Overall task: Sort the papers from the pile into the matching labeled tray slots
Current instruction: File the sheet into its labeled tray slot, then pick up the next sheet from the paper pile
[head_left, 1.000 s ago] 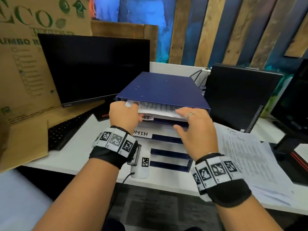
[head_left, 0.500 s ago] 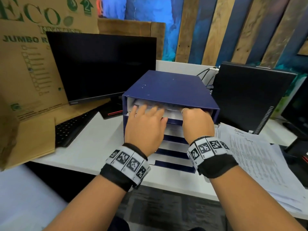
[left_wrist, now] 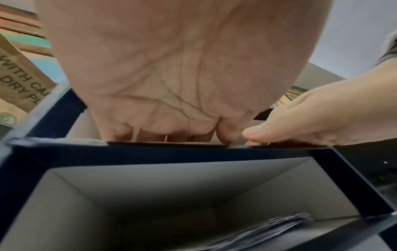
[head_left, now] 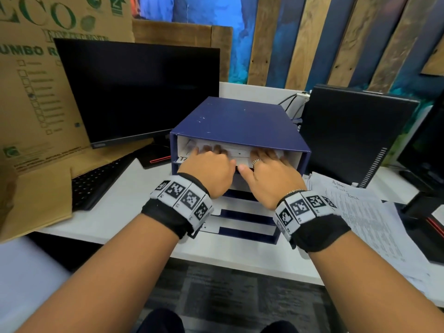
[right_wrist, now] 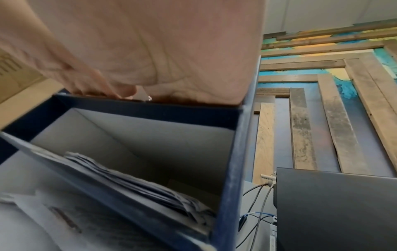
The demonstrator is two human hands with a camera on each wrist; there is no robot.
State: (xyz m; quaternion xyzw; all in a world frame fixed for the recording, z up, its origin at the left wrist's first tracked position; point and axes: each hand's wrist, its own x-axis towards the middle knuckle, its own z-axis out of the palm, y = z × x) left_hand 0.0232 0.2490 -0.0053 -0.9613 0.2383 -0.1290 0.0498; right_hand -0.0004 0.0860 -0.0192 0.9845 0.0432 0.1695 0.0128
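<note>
Both hands reach fwd into the top slot of the blue tray box, palms down, side by side. Left hand sits at the slot's left half; its fingers lie straight and a little apart, flat on the sheet of paper inside the slot. Right hand is at the right half, fingers straight and close together, also flat on the paper; thumb sticks out toward the left hand, tip just beside it, over the slot's front lip. A ring shows on one right finger. Neither hand curls round anything — both just press on the sheet. Each wrist wears a black band w/ white coded squares.

Left wrist view: palm fills the top, fingers going over the blue front edge into the slot; right hand beside it, thumb tip on the same edge.

Box: dark blue outside, white inside, several stacked slots w/ white labels at the front; top label partly hidden by the left hand, text can't be read. It stands mid-surface, near the front edge. Slot below the hands holds a stack of papers, per the right wrist view.

Pile of printed papers lies on the surface just right of the box, some sheets hanging over the front edge. Monitor and keyboard at left, cardboard box further left, black PC case at right.
</note>
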